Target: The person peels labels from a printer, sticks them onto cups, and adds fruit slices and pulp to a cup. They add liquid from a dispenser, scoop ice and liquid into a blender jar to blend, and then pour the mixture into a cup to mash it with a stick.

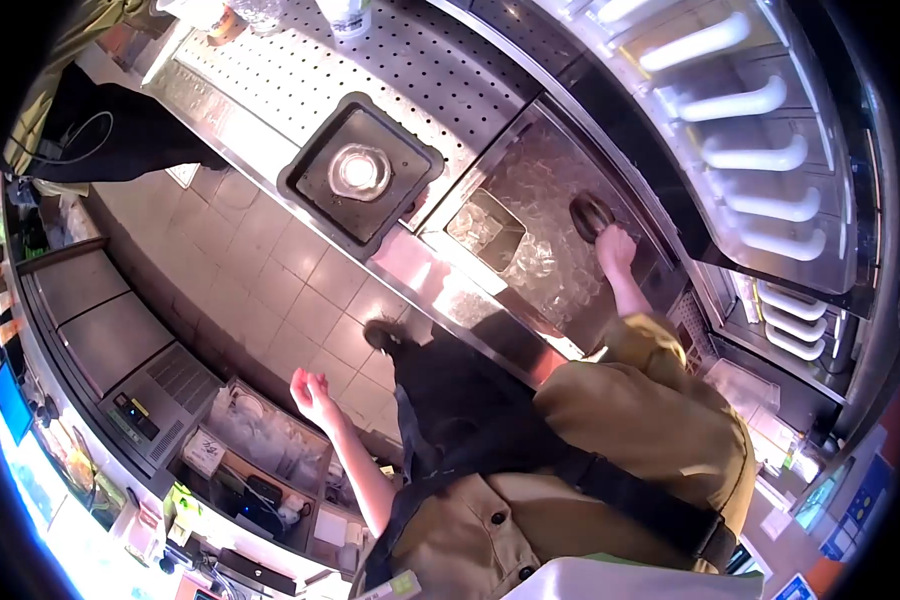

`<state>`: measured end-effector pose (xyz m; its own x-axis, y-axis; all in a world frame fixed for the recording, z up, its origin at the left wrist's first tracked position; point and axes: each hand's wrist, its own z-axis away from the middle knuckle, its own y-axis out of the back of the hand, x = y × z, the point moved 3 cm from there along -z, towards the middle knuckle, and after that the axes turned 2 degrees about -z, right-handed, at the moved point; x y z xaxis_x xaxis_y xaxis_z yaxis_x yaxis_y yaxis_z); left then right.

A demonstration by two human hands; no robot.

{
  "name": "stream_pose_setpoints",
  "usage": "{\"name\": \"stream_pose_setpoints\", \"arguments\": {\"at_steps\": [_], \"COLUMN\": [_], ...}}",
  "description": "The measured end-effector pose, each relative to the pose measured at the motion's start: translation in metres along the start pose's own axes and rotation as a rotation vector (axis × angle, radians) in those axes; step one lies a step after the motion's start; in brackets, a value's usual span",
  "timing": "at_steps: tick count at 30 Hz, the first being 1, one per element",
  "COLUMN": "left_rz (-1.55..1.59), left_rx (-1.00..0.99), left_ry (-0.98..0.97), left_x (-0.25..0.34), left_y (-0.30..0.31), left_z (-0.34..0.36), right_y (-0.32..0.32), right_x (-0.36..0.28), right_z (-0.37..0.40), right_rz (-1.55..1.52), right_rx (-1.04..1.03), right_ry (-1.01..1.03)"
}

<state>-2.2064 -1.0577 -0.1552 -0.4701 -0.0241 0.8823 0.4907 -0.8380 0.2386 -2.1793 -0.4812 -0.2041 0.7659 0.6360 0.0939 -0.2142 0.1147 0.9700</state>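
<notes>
My right hand [617, 250] is closed on the handle of a dark scoop [590, 213], which rests over the ice [545, 185] in a metal bin. A square clear container [483, 230] with ice inside stands at the bin's near left part. My left hand [315, 396] hangs low over the floor, away from the counter, its fingers curled; whether anything is in them is too small to tell. To the left of the bin, a black square tray [306, 190] holds a clear round cup [360, 172].
A perforated metal counter [420, 75] carries cups [347, 18] at its far edge. White curved handles [755, 100] line the upper right. Another person's dark-clothed leg [135, 130] stands at upper left. Shelves and drawers [120, 335] run along the lower left, past the tiled floor [270, 270].
</notes>
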Motion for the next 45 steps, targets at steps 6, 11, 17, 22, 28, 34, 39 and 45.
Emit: {"name": "stream_pose_setpoints", "arguments": {"at_steps": [6,11,17,22,28,34,39,45], "left_rz": [-0.241,-0.175,-0.166,-0.379,0.021,-0.014,-0.219,-0.771], "left_rx": [0.041,0.021,-0.042,-0.168,-0.886,-1.668,-2.112,-1.909], "left_ry": [-0.055,-0.040,-0.241,-0.719,-1.110,-1.296,-1.250,-0.850], "left_x": [-0.022,-0.010,0.025,0.132,0.220,0.167,0.105,0.001], "left_y": [0.029,0.029,0.025,-0.024,-0.180,-0.245,-0.241,-0.305], "left_z": [0.039,0.058,0.034,0.019,0.154,0.398,0.558,0.674], "right_y": [-0.073,-0.088,-0.096,0.003,0.083,0.087,0.070,0.076], "right_x": [-0.123,-0.126,-0.059,-0.030,0.079,0.197,0.309,0.435], "right_z": [-0.063,-0.051,-0.018,0.052,0.176,0.274,0.365,0.472], "right_rz": [-0.048,-0.186,-1.436,-1.393,-0.966,-0.948,-0.863,-1.080], "right_rx": [-0.046,-0.065,-0.358,-0.153,0.052,0.191,0.224,0.311], "right_ry": [0.368,0.473,-0.033,0.095,0.122,-0.030,-0.159,-0.422]}}
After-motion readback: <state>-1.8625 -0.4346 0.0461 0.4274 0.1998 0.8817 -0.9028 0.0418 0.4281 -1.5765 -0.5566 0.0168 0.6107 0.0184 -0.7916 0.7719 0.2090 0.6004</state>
